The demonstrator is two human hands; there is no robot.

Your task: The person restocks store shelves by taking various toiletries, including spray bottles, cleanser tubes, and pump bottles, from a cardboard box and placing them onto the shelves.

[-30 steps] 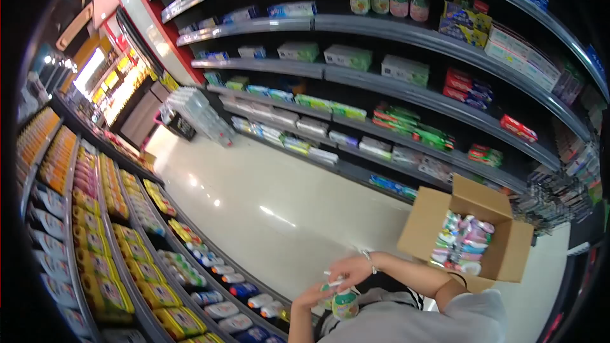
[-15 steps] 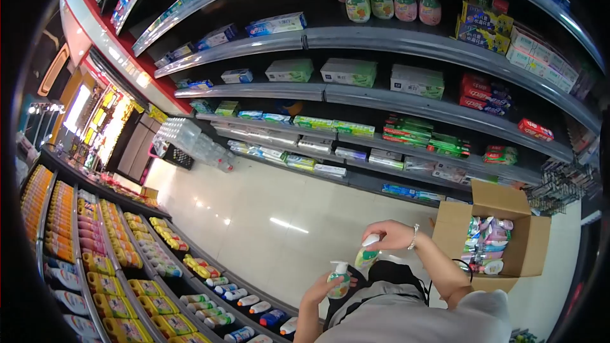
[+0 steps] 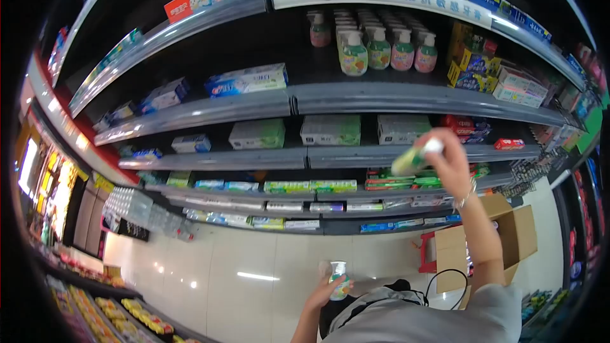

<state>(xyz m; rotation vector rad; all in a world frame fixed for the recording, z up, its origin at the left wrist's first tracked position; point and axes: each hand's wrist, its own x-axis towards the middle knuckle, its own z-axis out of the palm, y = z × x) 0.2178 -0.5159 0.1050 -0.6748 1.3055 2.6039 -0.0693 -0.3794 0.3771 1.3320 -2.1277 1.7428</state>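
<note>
My right hand (image 3: pixel 452 160) is raised in front of the shelves, fingers closed around the white pump top of a hand soap bottle (image 3: pixel 408 162). That bottle is tilted sideways, greenish-yellow and slightly blurred by motion. Low near my body, my left hand (image 3: pixel 325 291) grips a second pump bottle (image 3: pixel 341 287) with a green and orange label. On an upper shelf stand several rows of similar pump bottles (image 3: pixel 353 58), green-labelled and pink-labelled ones side by side. A lone pink pump bottle (image 3: pixel 319 33) is set back to their left.
Toothpaste boxes (image 3: pixel 248 80) line the shelf (image 3: pixel 394 96) and the tiers below. An open cardboard box (image 3: pixel 521 232) is on the floor at right, beside a red stool (image 3: pixel 427 253). Bottled water packs (image 3: pixel 136 209) stand at left; a lower display (image 3: pixel 95 305) runs along the bottom left.
My right hand has risen from near my body toward the shelves, carrying its bottle. The view has tilted up toward the shelves. My left hand still holds its bottle low.
</note>
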